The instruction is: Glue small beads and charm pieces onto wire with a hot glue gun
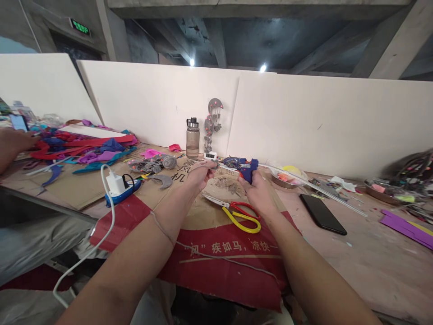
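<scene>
My right hand [255, 187] is wrapped round the handle of a blue hot glue gun [249, 165], its nozzle pointing left. A long clear glue stick [324, 189] sticks out of its back. Close to the nozzle, my left hand [202, 174] pinches a small grey yarn piece [214, 164], partly hidden by the fingers. Grey yarn [225, 258] trails over my left forearm and across the cardboard [192, 221]. Scissors [233, 212] with one red and one yellow handle lie below the hands. A grey crescent [163, 181] lies left of my left hand.
Behind the hands stand a water bottle [192, 140] and a grey hanging ornament [214, 122] against a white panel. A black phone [323, 214] lies right. A blue power strip [123, 193] with a white cable sits left. Another person's hand [15, 142] is beside coloured fabric strips [91, 146].
</scene>
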The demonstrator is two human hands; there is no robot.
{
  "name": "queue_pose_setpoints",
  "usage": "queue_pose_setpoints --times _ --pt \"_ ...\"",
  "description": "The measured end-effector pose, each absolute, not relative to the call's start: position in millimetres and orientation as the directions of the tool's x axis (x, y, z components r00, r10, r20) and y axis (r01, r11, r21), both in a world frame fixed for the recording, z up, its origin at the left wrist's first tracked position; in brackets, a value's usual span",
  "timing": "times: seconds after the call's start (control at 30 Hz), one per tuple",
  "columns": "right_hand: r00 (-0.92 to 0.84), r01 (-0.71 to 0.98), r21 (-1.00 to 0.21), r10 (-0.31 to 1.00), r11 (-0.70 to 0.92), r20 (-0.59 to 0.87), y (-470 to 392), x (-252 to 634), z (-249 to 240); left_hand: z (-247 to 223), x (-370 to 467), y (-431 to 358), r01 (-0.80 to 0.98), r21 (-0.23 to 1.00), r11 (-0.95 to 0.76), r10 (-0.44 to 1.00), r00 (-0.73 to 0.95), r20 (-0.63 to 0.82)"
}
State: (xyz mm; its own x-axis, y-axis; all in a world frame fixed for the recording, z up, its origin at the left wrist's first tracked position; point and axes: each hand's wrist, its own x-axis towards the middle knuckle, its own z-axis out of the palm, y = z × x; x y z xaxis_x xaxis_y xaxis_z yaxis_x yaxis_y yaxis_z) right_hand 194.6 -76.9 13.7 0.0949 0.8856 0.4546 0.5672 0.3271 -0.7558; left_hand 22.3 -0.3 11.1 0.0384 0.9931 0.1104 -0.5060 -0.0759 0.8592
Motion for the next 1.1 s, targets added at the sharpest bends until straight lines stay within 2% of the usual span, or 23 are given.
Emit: queue_pose_setpoints --times 0.17,0.37,0.57,0.8,1.1 --pt "0.081 0.549 -0.754 0.875 0.361 0.478 -77.0 194.0 13.5 12.2 22.1 -2.0 -0.502 0.862 -0.074 0.993 0.039 0.108" --pt "0.11 0.608 -0.736 0.887 0.297 0.449 -81.3 193.3 18.2 9.3 21.3 -0.3 -0.491 0.866 -0.096 0.991 0.038 0.131" --pt "0.077 0.524 -0.766 0.876 0.371 0.477 -72.1 195.9 8.7 8.8 20.7 2.3 -0.493 0.866 -0.084 0.991 0.046 0.122" --pt "0.1 0.651 -0.688 0.863 0.32 0.496 -80.2 193.9 18.3 11.6 22.4 -3.2 -0.494 0.866 -0.084 0.991 0.053 0.126" --pt "0.108 0.655 -0.695 0.875 0.295 0.472 -81.3 193.1 18.0 9.6 22.2 0.6 -0.48 0.872 -0.095 0.992 0.025 0.122"
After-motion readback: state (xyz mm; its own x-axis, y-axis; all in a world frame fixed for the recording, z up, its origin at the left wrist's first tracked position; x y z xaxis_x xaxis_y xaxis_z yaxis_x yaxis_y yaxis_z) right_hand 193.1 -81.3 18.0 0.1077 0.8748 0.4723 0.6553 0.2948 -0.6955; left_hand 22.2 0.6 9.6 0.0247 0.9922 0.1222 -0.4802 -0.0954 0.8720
